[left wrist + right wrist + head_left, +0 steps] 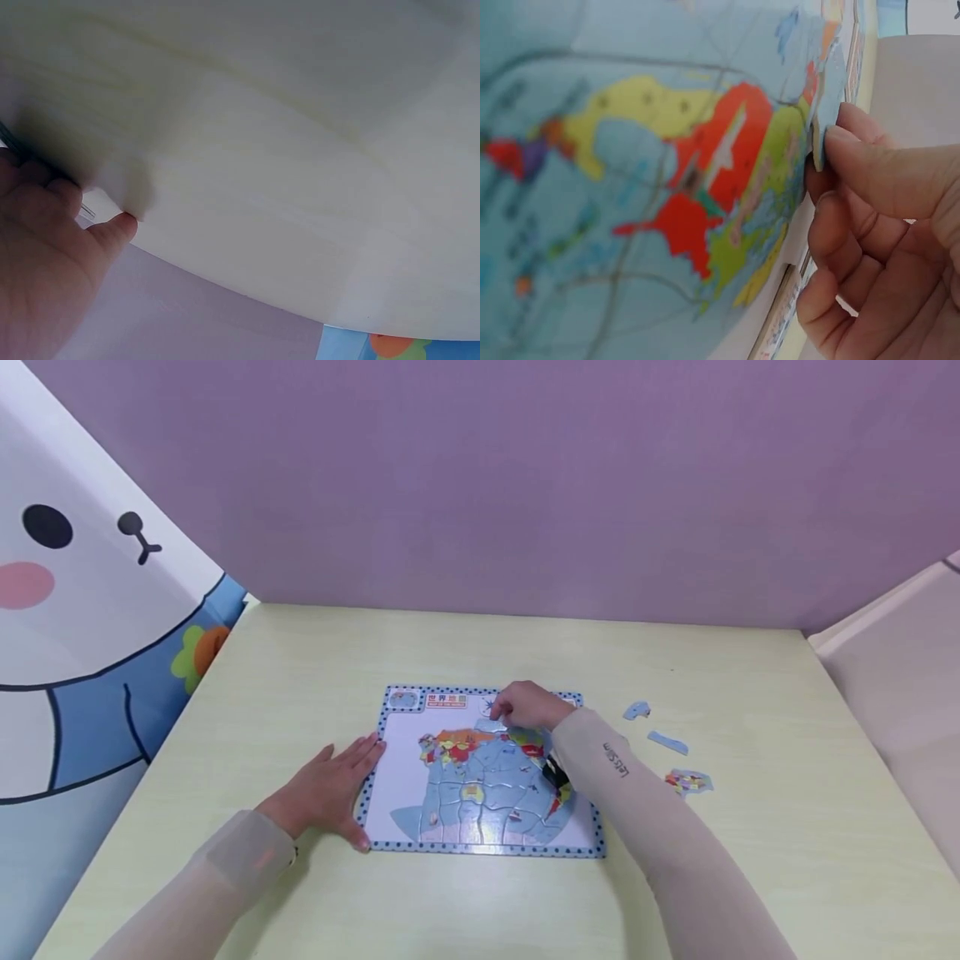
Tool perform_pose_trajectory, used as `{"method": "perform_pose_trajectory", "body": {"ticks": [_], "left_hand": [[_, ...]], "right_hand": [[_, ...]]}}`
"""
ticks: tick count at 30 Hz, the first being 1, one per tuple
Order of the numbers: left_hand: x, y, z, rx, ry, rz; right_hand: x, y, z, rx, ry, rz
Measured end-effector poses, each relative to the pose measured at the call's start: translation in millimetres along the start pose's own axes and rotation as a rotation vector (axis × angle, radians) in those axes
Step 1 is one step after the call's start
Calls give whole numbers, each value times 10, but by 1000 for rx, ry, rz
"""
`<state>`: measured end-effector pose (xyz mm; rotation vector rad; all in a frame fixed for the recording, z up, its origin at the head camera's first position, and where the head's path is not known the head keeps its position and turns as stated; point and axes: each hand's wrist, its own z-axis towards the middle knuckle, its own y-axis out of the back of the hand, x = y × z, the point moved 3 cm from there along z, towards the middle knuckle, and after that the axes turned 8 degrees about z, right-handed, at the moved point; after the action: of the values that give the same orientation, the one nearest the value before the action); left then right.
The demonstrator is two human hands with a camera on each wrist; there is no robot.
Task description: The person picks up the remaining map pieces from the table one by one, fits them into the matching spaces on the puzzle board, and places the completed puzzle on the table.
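Note:
A world map jigsaw board (405, 768) with a dotted blue border lies on the table, many map pieces fitted in it. My right hand (525, 704) is over the board's top edge. Between thumb and index finger it pinches a pale blue puzzle piece (829, 97), tilted up from the map's upper edge; in the head view the piece (489, 725) shows just below the fingers. With its fingers spread, my left hand (330, 789) rests at the board's left border. The left wrist view shows that hand (45, 247) from the side, its fingertips partly hidden.
Right of the board lie loose puzzle pieces: a small blue one (637, 710), a narrow blue strip (667, 742) and a multicoloured one (688, 781). A purple panel (525, 493) stands behind the pale table (315, 660). A cartoon-printed panel (82, 610) borders the left side.

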<state>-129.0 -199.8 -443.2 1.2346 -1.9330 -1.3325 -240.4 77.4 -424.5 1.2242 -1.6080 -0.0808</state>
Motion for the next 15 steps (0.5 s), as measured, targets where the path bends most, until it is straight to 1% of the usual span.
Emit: {"method": "perform_pose_trajectory", "body": {"ticks": [9, 15], "left_hand": [[7, -5, -8, 6, 9, -4], [3, 6, -3, -2, -2, -9]], "right_hand": [[-11, 13, 27, 40, -11, -7], [-45, 44, 37, 62, -23, -12]]}}
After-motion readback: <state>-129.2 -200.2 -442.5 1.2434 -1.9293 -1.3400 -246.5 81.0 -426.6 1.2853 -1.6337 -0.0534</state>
